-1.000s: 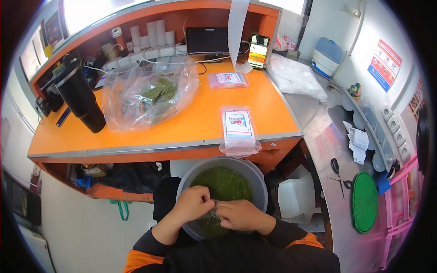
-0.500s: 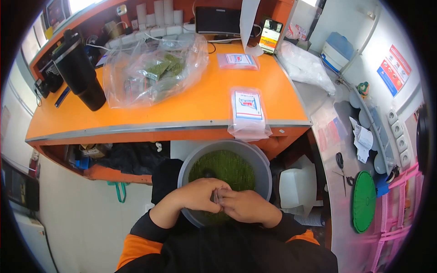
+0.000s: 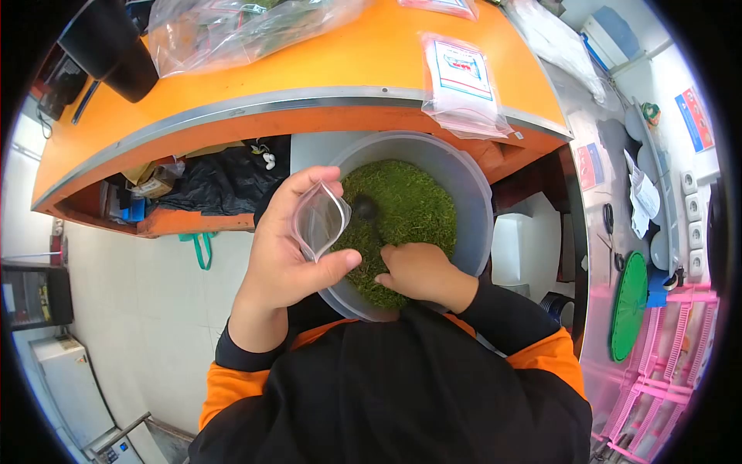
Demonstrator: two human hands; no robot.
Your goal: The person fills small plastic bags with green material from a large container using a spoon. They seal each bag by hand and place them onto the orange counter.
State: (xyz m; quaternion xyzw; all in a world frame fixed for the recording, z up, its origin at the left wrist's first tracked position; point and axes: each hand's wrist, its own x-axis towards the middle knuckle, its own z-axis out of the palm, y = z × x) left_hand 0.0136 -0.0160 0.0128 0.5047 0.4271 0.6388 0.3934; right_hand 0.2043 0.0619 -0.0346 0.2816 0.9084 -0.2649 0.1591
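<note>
My left hand (image 3: 287, 247) holds a small clear zip bag (image 3: 319, 222) upright, its mouth spread wide. The bag looks empty. Below it stands a grey plastic bucket (image 3: 481, 197) with fine green shredded material (image 3: 413, 193) inside. A dark spoon (image 3: 365, 207) with a round bowl lies on the green material. My right hand (image 3: 423, 272) is inside the bucket, its fingers curled at the spoon's handle; the handle's end is hidden under them.
An orange desk (image 3: 309, 66) stands ahead, bearing a stack of printed zip bags (image 3: 464, 81), a large clear bag (image 3: 224, 39) and a black tumbler (image 3: 112, 50). At right are a green lid (image 3: 630, 305), scissors (image 3: 609, 224) and a pink rack (image 3: 668, 356).
My hands have parted. The left has risen with the bag, now gaping open, while the right has gone down to the spoon. The head view has tilted downward.
</note>
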